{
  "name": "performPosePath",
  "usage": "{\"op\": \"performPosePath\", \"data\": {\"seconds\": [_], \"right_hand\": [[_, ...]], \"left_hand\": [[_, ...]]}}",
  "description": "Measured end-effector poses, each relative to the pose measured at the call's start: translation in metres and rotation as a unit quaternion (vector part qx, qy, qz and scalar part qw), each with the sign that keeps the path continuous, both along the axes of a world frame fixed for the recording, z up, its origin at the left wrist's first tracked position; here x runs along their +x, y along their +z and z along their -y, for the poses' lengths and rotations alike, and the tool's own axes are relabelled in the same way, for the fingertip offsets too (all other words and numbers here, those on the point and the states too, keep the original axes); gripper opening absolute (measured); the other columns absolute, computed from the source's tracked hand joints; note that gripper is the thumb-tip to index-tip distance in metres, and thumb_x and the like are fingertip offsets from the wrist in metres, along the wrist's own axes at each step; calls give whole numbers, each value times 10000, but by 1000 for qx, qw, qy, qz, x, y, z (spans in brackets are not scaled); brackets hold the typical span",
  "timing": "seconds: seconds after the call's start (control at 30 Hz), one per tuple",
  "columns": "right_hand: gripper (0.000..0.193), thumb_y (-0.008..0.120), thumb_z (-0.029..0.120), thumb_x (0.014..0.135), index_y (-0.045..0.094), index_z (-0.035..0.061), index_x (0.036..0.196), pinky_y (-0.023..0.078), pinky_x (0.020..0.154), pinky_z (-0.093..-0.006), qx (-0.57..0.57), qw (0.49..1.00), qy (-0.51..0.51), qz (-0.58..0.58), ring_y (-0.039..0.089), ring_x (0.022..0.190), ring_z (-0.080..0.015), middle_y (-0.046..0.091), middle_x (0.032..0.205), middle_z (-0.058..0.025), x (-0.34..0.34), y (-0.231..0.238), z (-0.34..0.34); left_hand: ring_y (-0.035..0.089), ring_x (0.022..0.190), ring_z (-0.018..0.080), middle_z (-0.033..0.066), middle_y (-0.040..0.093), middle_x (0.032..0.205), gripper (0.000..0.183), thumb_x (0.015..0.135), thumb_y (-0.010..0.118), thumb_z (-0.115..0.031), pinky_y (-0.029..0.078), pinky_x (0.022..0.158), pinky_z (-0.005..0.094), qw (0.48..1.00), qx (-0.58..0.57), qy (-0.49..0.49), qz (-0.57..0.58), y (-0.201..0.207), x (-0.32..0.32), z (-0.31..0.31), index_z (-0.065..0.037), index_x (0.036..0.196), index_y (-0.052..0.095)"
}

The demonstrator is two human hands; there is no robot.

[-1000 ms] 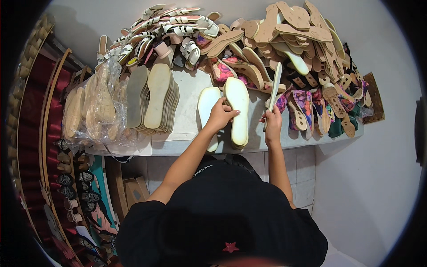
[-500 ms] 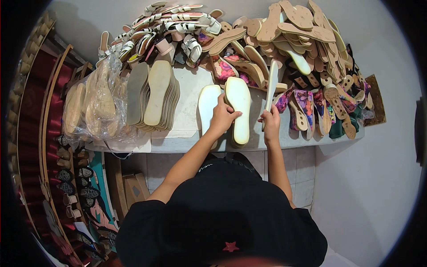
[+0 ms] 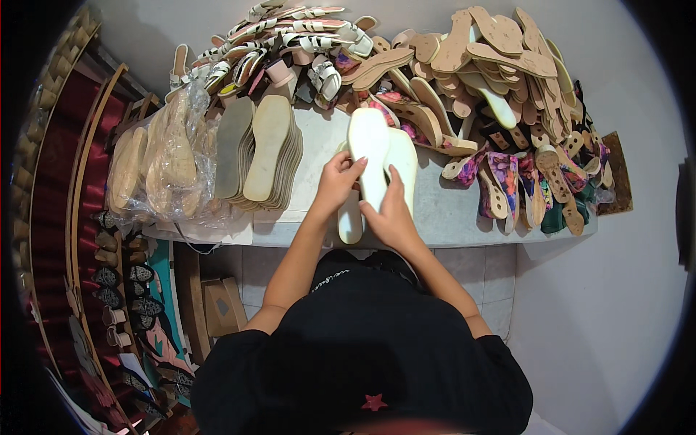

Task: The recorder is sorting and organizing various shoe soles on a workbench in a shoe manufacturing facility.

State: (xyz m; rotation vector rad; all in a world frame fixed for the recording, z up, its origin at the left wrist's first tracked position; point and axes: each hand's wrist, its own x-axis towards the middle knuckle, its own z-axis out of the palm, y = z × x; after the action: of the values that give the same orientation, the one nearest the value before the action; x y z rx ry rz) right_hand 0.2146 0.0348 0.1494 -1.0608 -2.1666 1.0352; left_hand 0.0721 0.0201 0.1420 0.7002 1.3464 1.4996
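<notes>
A pale white insole (image 3: 368,134) stands raised in front of me, over the table. My left hand (image 3: 336,183) is closed on its left edge, with the thumb on its face. My right hand (image 3: 393,216) is closed about its lower right side, its fingers lying over the insole behind. A second pale insole (image 3: 404,154) sits behind to the right; whether it is single or stacked is hidden. Below my left hand, the heel end of another pale insole (image 3: 349,226) shows near the table's front edge.
Stacks of grey-beige insoles (image 3: 270,148) stand at left, beside plastic-wrapped soles (image 3: 170,156). White strappy sandals (image 3: 290,32) and tan insoles (image 3: 500,51) are heaped at the back. Floral wedges (image 3: 500,177) lie right. A shoe rack (image 3: 119,290) runs along the left.
My right hand has moved left with the insole it held, bringing it over the other pale insoles. My left hand has shifted slightly left and now grips that insole's edge.
</notes>
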Motion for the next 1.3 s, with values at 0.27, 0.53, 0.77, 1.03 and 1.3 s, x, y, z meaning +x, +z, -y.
{"op": "performPosePath", "data": {"seconds": [0.27, 0.53, 0.77, 1.03, 1.3], "right_hand": [[959, 660, 394, 724, 142, -151, 1319, 465, 746, -427, 24, 989, 29, 142, 534, 873, -400, 457, 1021, -280, -28, -26, 28], [898, 656, 422, 733, 236, -144, 1289, 496, 677, -412, 36, 962, 55, 264, 549, 865, -362, 468, 1029, -261, -30, -22, 29], [804, 620, 335, 783, 231, -194, 1248, 455, 794, -446, 4, 976, 31, 218, 517, 912, -443, 432, 1044, -348, -27, -32, 33], [860, 613, 349, 788, 173, -200, 1282, 406, 890, -452, -54, 981, -3, 187, 484, 985, -478, 385, 1126, -362, -28, -50, 33], [806, 454, 469, 878, 229, -185, 1292, 296, 1016, -386, -212, 969, -111, 66, 368, 1218, -426, 367, 1256, -379, -37, -84, 23]], "left_hand": [[577, 690, 99, 27, 577, 808, 340, 800, 652, -79, 479, 583, 218, 991, -109, -40, -65, -46, -38, 26, 45, 1102, 557], [587, 641, 113, 64, 583, 792, 491, 717, 722, -110, 485, 550, 235, 968, -118, 40, -217, -58, -27, 27, 44, 1142, 531], [613, 633, 151, 104, 611, 793, 494, 729, 700, -133, 485, 572, 270, 947, -128, 57, -287, -64, -26, 31, 5, 1167, 517], [611, 716, 255, 119, 606, 750, 429, 756, 665, -116, 479, 680, 350, 943, -129, 71, -298, -65, -25, 29, 8, 1131, 496], [426, 1115, 319, 271, 363, 1230, 673, 846, 575, -339, 358, 937, 389, 959, -135, 59, -244, -116, -19, 40, 24, 1316, 258]]}}
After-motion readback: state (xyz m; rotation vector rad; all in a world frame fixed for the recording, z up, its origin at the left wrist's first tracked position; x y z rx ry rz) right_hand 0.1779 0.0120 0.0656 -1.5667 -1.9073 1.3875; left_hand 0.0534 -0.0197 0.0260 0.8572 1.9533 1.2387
